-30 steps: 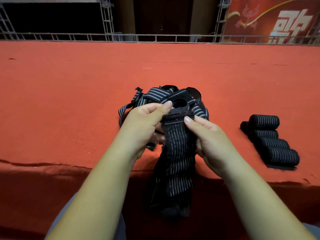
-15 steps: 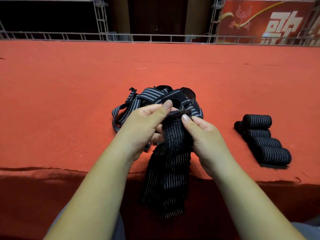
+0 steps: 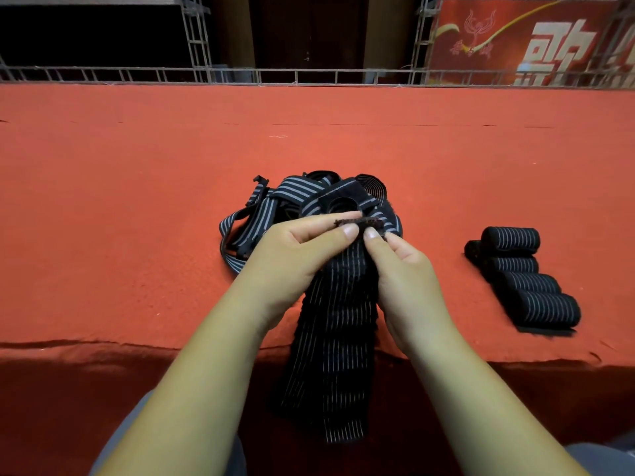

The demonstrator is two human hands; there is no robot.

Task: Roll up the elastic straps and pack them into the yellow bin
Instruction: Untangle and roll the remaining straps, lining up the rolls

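Two bare hands meet at the centre of the view. The left hand (image 3: pixel 299 249) and the right hand (image 3: pixel 402 269) each pinch the top end of one black strap (image 3: pixel 336 338) with thin pale stripes. Both hands are clamped on it, thumb tips nearly touching each other along a rough, fuzzy edge at the strap's end. The other fingers curl behind the fabric and are mostly hidden.

From the hands the strap hangs toward 6 o'clock. It crosses the near edge of the bench (image 3: pixel 137 183), which is covered in red felt, and drops down between the person's forearms, its lower end hanging free in shadow. Grey trousers (image 3: pixel 137 441) show at the bottom corners.

At 12 o'clock from the hands, just behind the fingers and partly hidden by them, a pile of loose straps (image 3: pixel 275 204) lies tangled on the bench. They are black with wider grey stripes, and loops spill out toward 10 o'clock.

At 3 o'clock, well apart from the hands, the rolled straps (image 3: pixel 525 280) lie side by side in a tight row, touching one another. At least four rolls show, near the front edge of the bench.

Far off at 12 o'clock, a metal truss rail (image 3: pixel 309 75) runs along the back of the bench. At 1 o'clock behind it hangs a red banner (image 3: pixel 515 39) with large white characters.
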